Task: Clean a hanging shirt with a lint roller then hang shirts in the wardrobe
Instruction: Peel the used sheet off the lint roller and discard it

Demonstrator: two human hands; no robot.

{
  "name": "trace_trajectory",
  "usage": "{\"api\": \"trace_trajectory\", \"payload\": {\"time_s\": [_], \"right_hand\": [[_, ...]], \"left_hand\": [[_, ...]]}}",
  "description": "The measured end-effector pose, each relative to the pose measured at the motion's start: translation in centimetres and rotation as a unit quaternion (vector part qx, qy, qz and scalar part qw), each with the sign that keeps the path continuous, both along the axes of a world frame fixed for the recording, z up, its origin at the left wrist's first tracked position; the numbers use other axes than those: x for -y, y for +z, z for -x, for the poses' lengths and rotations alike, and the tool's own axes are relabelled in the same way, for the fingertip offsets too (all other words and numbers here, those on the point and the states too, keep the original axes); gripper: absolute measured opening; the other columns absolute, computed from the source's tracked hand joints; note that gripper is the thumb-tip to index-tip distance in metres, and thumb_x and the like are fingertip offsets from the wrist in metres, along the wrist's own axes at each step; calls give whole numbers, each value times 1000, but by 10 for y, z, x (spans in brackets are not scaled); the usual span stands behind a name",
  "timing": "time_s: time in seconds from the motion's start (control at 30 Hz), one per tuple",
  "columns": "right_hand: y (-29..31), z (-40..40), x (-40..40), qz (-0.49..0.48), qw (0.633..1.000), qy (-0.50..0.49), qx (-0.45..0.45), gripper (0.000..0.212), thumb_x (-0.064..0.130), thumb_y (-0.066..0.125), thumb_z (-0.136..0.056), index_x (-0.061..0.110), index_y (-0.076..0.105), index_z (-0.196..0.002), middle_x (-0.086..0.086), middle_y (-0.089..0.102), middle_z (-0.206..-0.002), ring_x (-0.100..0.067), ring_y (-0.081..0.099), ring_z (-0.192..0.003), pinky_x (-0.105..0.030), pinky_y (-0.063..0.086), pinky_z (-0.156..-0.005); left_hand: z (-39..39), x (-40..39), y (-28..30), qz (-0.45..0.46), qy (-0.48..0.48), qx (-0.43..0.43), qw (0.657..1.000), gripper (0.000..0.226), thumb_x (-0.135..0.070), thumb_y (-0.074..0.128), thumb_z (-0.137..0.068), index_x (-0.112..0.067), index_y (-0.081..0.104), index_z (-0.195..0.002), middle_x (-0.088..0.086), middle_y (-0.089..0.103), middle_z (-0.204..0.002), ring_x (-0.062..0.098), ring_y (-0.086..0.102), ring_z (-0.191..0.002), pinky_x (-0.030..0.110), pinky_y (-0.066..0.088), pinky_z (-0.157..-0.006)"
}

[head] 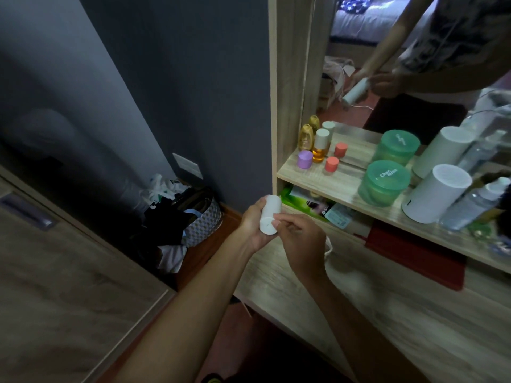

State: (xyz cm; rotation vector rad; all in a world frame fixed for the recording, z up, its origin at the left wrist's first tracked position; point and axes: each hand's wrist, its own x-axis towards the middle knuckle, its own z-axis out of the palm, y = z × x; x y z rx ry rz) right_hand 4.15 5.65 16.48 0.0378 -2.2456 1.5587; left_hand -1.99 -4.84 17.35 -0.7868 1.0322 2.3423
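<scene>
Both forearms are reaching in from the bottom edge. Left hand [253,222] is gripping the roller [269,215] around its white barrel, held over the desk [387,313] edge below the shelf [343,186]. Right hand [300,239] is pinching at the roller's near end, likely peeling a sheet or cap. Risk: pinch slipping, sheet tearing unevenly. No shirt is showing.

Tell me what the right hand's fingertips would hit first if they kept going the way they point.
The right hand points left at the near end of the white lint roller held in the left hand; its fingertips look already on it.
</scene>
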Motion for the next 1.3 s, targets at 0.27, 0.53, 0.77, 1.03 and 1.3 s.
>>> {"api": "trace_trajectory", "payload": {"time_s": [0.27, 0.53, 0.77, 1.03, 1.3], "right_hand": [[-4, -4, 5, 55, 998, -2, 32, 13, 27, 68, -85, 28, 57, -78, 6, 67, -74, -8, 66, -67, -22, 54, -59], [-122, 6, -67, -237, 897, -85, 363, 64, 62, 53, -78, 34, 39, -134, -10, 48, -126, -28, 55, -108, -35, 45, -79], [-140, -4, -81, -275, 893, -22, 355, 42, 41, 64, -83, 17, 53, -115, -9, 59, -111, -21, 61, -89, -34, 55, -71], [-47, -14, -75, -91, 973, 59, 204, 48, 28, 80, -71, 21, 47, -105, 7, 56, -96, -8, 58, -83, -19, 44, -59], [11, -28, -51, -197, 972, 106, 73, 114, 75, 71, -52, 24, 27, -144, 11, 44, -131, -1, 46, -111, -22, 49, -84]], "left_hand": [[-6, -11, -3, 35, 5, -6, 999, 47, -48, 40, -96, -4, 55, -103, 15, 61, -77, 26, 61, -67, 37, 54, -65], [-3, 3, -7, 93, 50, -24, 994, 37, -48, 44, -95, -14, 55, -103, 10, 56, -79, 17, 52, -40, 16, 42, -36], [-18, 7, -12, 66, 1, -25, 997, 35, -49, 48, -92, -17, 60, -96, 12, 59, -89, 17, 53, -42, 18, 43, -38], [-18, 14, -6, 36, -1, -56, 998, 42, -50, 49, -92, -11, 61, -100, 12, 59, -87, 17, 56, -45, 20, 46, -38], [-24, -4, 2, 22, -38, -84, 995, 60, -58, 43, -92, -10, 50, -127, 11, 57, -70, 18, 59, -48, 22, 51, -44]]}}
